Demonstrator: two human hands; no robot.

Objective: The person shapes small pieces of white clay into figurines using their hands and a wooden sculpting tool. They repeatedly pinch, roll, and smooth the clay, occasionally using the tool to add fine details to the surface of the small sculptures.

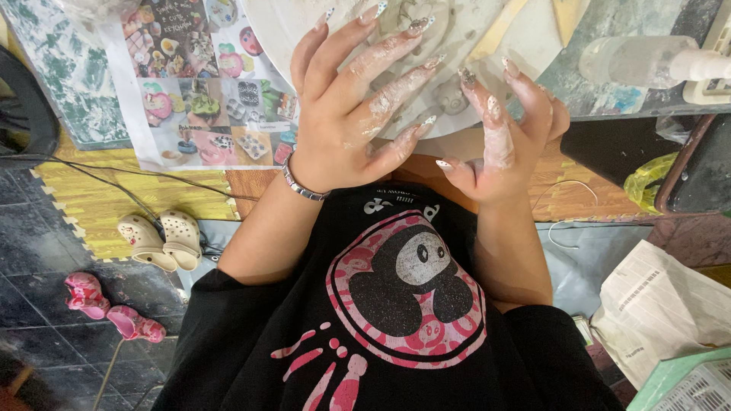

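Note:
My left hand (343, 114) is raised with its fingers spread, smeared with pale clay, and holds nothing. It has long decorated nails and a silver bracelet (301, 185) at the wrist. My right hand (506, 141) is lifted beside it, fingers apart and streaked with clay, also holding nothing. Both hover above the near edge of a round white disc (289, 30) on the table, which carries small grey clay pieces (449, 95). My black shirt with a pink and white round print (407, 289) fills the lower middle.
A printed sheet of colourful pictures (198, 84) lies left of the disc. A translucent spray bottle (647, 61) lies top right. On the floor are beige clogs (160, 240), pink shoes (110, 308), cables, a newspaper (662, 304) and a green basket (685, 384).

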